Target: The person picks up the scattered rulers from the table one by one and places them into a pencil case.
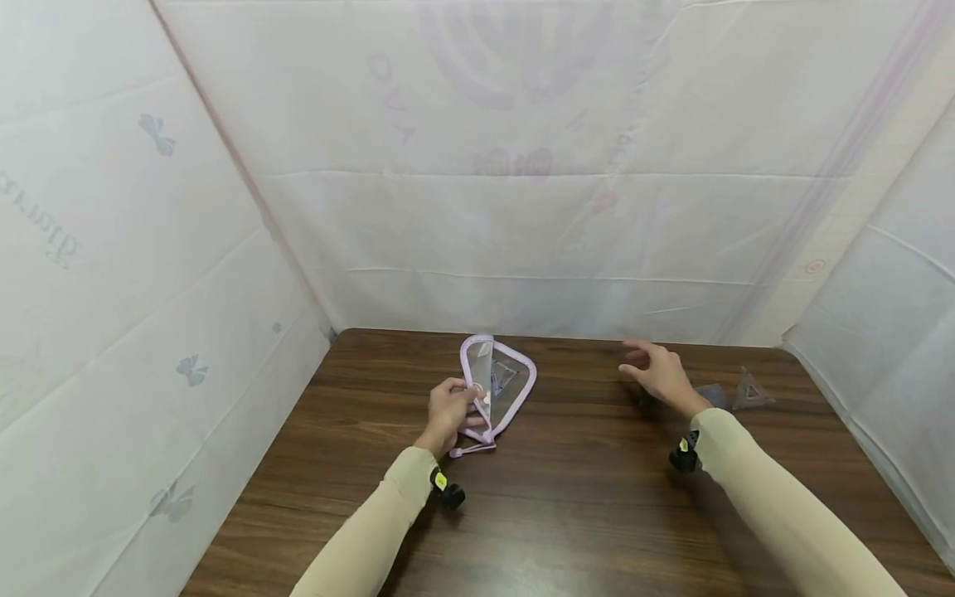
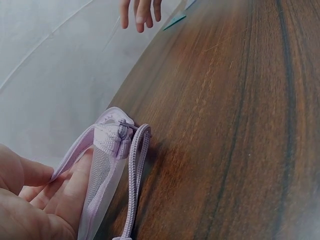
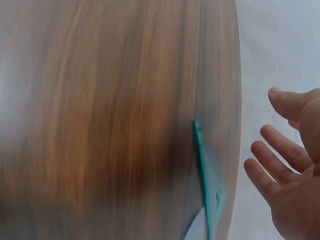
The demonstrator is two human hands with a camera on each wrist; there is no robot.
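My left hand [image 1: 448, 412] pinches the lilac edge of a mesh zip pouch [image 1: 528, 377] between thumb and fingers, holding one side raised. A clear triangular set square [image 1: 502, 378] shows within the pouch. At the pouch's near end, the zip slider [image 2: 123, 129] carries a lilac cord pull [image 2: 134, 187]. Over the right part of the table, my right hand [image 1: 661, 377] has spread, slightly bent fingers and holds nothing. Beneath and beside it lie another triangular set square [image 3: 212, 182], teal along its edge in the right wrist view, and a pale curved-edged piece [image 3: 196, 226], partly hidden.
The brown wood-grain table [image 1: 567, 514] meets a white sheet wall [image 1: 477, 249] at its far edge. More white sheeting [image 1: 112, 332] stands at the left, and also at the right. Another clear triangle [image 1: 752, 390] lies near the table's right side.
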